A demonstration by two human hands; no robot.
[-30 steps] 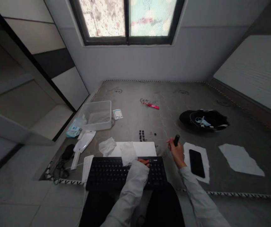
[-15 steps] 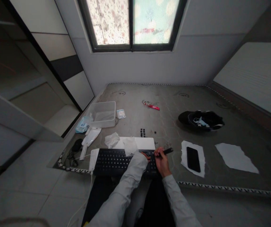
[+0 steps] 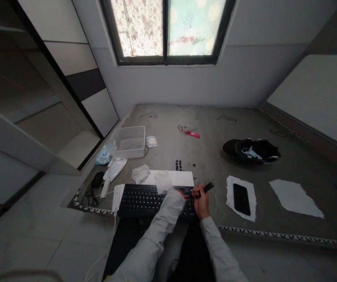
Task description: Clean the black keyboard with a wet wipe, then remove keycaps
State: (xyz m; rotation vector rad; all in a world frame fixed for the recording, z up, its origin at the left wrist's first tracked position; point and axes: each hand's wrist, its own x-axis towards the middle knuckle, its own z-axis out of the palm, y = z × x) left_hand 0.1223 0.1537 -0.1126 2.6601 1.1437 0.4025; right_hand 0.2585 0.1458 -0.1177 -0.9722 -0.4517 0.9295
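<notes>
A black keyboard [image 3: 145,199] lies at the near edge of a grey mattress [image 3: 215,149]. My left hand [image 3: 181,192] rests on the keyboard's right part; only its fingertips show past the sleeve. My right hand [image 3: 200,196] is closed round a small black tool [image 3: 206,187] whose tip points up and right, right beside the keyboard's right end. Several loose black keycaps [image 3: 178,165] lie beyond a white sheet [image 3: 180,178] behind the keyboard.
A black phone [image 3: 241,193] lies on torn white paper to the right. A clear plastic tub [image 3: 128,141], crumpled tissues [image 3: 140,173], a black mouse [image 3: 97,179], a red packet [image 3: 192,133], a black cap [image 3: 252,150] and another white paper [image 3: 294,192] lie around.
My right hand has carried the black tool left from near the phone's paper to the keyboard's right end. The view has tilted and pulled back. The left hand has stayed on the keyboard.
</notes>
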